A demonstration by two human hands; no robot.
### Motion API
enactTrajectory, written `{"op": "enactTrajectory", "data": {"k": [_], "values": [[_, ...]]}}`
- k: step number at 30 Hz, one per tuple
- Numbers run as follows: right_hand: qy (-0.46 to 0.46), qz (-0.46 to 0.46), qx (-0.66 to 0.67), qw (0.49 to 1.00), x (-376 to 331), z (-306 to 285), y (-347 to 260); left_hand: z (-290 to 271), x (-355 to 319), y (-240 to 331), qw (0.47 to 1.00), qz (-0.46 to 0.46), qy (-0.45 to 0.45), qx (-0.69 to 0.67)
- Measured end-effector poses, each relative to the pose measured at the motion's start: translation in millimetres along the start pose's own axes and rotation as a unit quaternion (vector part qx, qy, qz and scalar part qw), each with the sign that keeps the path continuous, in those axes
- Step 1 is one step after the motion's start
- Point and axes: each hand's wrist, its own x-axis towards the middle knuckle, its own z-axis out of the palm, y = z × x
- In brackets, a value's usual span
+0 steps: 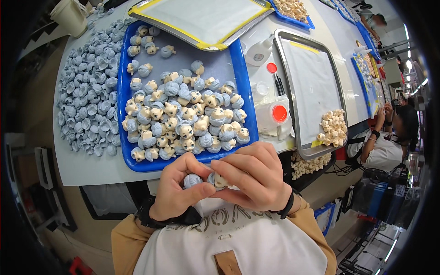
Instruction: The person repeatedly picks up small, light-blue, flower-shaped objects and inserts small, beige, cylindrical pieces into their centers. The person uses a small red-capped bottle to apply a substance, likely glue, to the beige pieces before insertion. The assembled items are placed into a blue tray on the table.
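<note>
Just in front of my chest, both hands are closed around small doll parts. Between the thumb and fingers of my left hand (176, 192) is a doll head with pale blue hair (192, 180). Right beside it, my right hand (254, 176) pinches a second doll head (219, 181), cream with some blue, partly hidden by the fingers. The fingertips of the two hands nearly meet. Beyond them stands a blue tray (156, 164) with many similar doll heads (185, 130), cream faces with blue hair, heaped toward its near side.
Loose pale blue hair shells (89, 91) are piled left of the tray. A papered metal tray (197, 20) rests across its far end. To the right are a white bottle (260, 51), a red-lidded jar (279, 113) and another metal tray (316, 82) with cream pieces (333, 128). A co-worker (380, 149) sits farther right.
</note>
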Motion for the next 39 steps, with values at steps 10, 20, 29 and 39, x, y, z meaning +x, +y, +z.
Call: {"op": "enactTrajectory", "data": {"k": [10, 20, 29, 39], "values": [[-0.005, -0.03, -0.033, 0.999, -1.7, -1.3, 9.2, 5.9, 4.9, 5.1, 0.998, -0.06, 0.002, -0.007], [0.031, -0.046, 0.011, 0.998, -1.1, 8.9, 4.0, -8.0, -2.9, 9.5, 0.982, -0.152, -0.109, 0.033], [0.001, 0.089, 0.192, 0.977, -7.0, -22.4, 4.6, -11.0, -1.2, 9.2, 0.999, -0.001, 0.017, 0.045], [-0.032, 0.462, -0.225, 0.857, -117.0, -123.4, 97.4, -13.1, 21.3, 27.5, 0.988, -0.003, 0.026, -0.149]]}}
